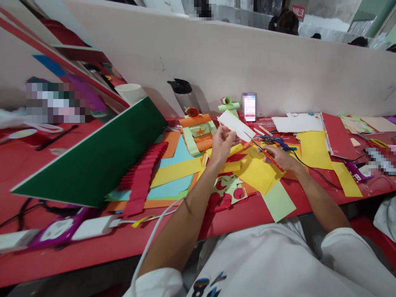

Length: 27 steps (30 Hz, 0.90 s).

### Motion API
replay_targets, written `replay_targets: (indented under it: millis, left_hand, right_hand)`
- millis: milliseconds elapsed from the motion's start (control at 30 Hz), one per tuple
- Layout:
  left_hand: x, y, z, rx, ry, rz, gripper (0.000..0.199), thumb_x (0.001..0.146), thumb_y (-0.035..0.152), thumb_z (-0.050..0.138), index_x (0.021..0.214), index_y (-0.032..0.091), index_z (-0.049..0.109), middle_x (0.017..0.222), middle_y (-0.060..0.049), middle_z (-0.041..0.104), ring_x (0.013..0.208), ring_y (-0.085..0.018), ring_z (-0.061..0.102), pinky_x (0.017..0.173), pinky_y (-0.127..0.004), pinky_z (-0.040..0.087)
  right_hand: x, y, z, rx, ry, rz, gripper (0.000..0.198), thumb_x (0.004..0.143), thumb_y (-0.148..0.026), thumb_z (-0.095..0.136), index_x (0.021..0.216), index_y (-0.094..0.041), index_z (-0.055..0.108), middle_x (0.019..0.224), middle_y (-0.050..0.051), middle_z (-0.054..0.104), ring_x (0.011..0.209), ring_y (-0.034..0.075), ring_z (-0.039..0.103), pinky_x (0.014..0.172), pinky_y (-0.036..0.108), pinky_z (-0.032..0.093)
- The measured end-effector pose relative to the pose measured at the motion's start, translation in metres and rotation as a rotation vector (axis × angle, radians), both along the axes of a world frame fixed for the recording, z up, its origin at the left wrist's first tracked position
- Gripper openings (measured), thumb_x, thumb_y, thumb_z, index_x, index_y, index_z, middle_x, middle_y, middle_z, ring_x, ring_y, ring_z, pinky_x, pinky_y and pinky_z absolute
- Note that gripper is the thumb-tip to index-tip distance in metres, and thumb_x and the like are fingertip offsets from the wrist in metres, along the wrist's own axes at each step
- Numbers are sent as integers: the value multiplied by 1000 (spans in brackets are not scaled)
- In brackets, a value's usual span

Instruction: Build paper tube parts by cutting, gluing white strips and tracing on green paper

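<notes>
In the head view, my left hand (223, 144) pinches the lower left edge of a white paper strip (236, 124), raised at a slant over the table. My right hand (281, 158) is closed around red-handled scissors (266, 154). Their thin blade points up and left, its tip at the strip; I cannot tell whether it touches. Beneath my hands lie yellow paper sheets (258, 170) and green scraps with red pieces (230, 187). A paper figure in orange and green (198, 131) is just left of my left hand.
A green board (99, 159) leans at left, beside fringed red paper (144, 177). Behind stand a bottle (187, 97) and a lit phone (249, 107). A blue tool (281, 143) with a black cord lies near my right hand. A white cable (154, 233) crosses the table edge.
</notes>
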<state>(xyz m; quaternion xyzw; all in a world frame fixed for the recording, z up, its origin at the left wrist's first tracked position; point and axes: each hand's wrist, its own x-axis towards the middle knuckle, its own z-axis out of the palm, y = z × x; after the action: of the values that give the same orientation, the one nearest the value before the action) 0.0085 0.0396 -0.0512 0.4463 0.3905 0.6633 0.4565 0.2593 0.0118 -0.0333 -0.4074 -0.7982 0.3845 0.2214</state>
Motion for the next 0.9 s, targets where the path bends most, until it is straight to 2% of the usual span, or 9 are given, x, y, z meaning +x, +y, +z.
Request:
replay_targets:
  millis: [433, 633, 900]
  left_hand:
    - [4, -6, 4, -9, 17, -18, 40, 80, 39, 81, 94, 24, 47, 76, 6, 61, 75, -15, 73, 82, -32, 66]
    - [3, -4, 2, -2, -2, -23, 40, 80, 38, 81, 94, 24, 47, 76, 6, 61, 73, -14, 73, 81, -32, 66]
    - [4, -5, 3, -10, 13, -12, 38, 80, 37, 81, 94, 24, 48, 73, 7, 62, 71, -13, 72, 80, -32, 66]
  right_hand:
    - [-3, -1, 1, 7, -15, 13, 40, 95, -46, 67, 124, -19, 68, 117, 10, 73, 100, 24, 69, 91, 39, 55]
    - [-2, 0, -2, 4, 4, 28, 42, 95, -50, 67, 123, -20, 69, 114, 9, 74, 107, 27, 70, 97, 42, 55]
    - [-2, -2, 3, -2, -9, 36, 43, 95, -50, 67, 125, -18, 68, 113, 10, 74, 98, 25, 70, 92, 40, 55]
